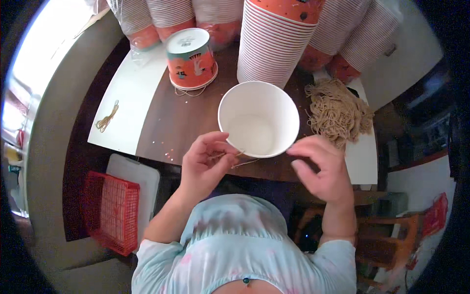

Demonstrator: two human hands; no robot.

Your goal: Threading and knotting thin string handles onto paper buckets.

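A white paper bucket (258,119) stands mouth up in front of me at the table's near edge, its bare inside showing. My left hand (209,158) is closed at its near left rim, with a thin tan cord (243,163) running out from the fingers below the rim. My right hand (319,164) is at the near right rim, thumb and fingers apart, fingertips by the rim; whether they touch it I cannot tell. Farther back, an upside-down orange printed bucket (196,63) has loops of cord under its rim.
A tall stack of nested buckets (274,46) rises behind the white one. Plastic-wrapped stacks (218,19) line the back. A heap of tan cords (338,110) lies at right, a small cord bundle (107,116) at left. A red basket (113,210) sits below the table's left side.
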